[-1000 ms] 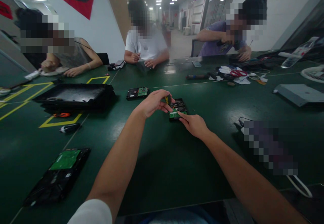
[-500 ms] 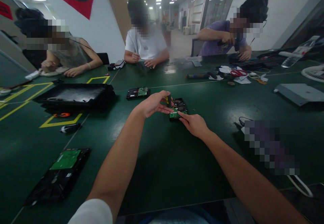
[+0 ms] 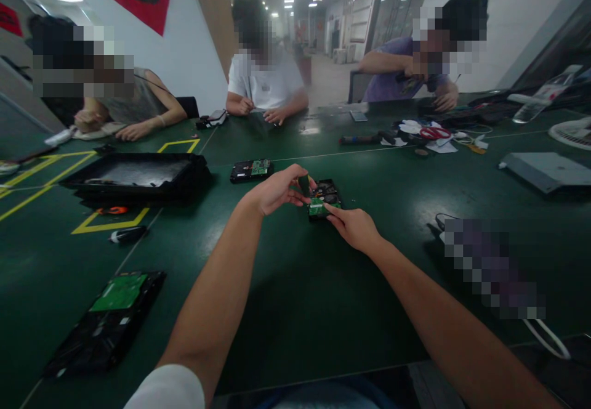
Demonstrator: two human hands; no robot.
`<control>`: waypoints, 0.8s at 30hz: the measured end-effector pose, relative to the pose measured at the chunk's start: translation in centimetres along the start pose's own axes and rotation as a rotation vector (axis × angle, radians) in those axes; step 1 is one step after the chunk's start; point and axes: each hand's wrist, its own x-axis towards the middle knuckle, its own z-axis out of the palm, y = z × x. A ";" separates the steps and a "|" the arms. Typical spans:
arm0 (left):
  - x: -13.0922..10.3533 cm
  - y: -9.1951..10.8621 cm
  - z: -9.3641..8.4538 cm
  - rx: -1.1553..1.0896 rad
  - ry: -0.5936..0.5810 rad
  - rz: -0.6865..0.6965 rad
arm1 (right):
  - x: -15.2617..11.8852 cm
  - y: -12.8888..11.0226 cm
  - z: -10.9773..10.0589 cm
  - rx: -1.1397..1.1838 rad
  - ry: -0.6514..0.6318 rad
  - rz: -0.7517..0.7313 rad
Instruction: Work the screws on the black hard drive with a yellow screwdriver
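Step in hand looks like screw work on a hard drive's board. Left hand (image 3: 289, 188) pinches a short screwdriver with a dark, stubby handle (image 3: 304, 183): thumb and fingertips close together around the handle, tool roughly upright over the left edge of the drive. Tip hidden by fingers, so can't tell if it's seated in a screw or which way it turns.

Right hand (image 3: 354, 225) comes in from the other side, index finger out and laid on the small green circuit board (image 3: 317, 207), thumb low by the near edge, other fingers curled. Reads as steadying; can't tell if thumb and index actually grip.

The open-looking black rectangular hard drive (image 3: 330, 193) lies flat on the dark green tabletop (image 3: 295, 292), straight ahead between both hands, board on its near half. Another black drive with a green board (image 3: 252, 170) sits just beyond the left hand; a large-looking black drive with a green panel (image 3: 106, 323) lies near left, well apart from both hands.

Next move, my judgement: calls for the tip square in the screw head, light downward push, twist from the left fingertips, right index firm on the board so the drive doesn't swivel. Slip risk: tip skating onto the board.
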 end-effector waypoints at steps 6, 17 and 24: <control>0.1 0.0 0.0 -0.010 0.043 -0.028 | 0.0 0.0 -0.1 0.014 -0.001 -0.004; 0.5 -0.2 0.1 -0.019 0.024 -0.025 | 0.0 0.0 -0.2 0.017 -0.017 0.004; 0.4 -0.2 0.2 -0.082 0.037 -0.060 | 0.0 -0.1 -0.3 0.018 -0.019 0.001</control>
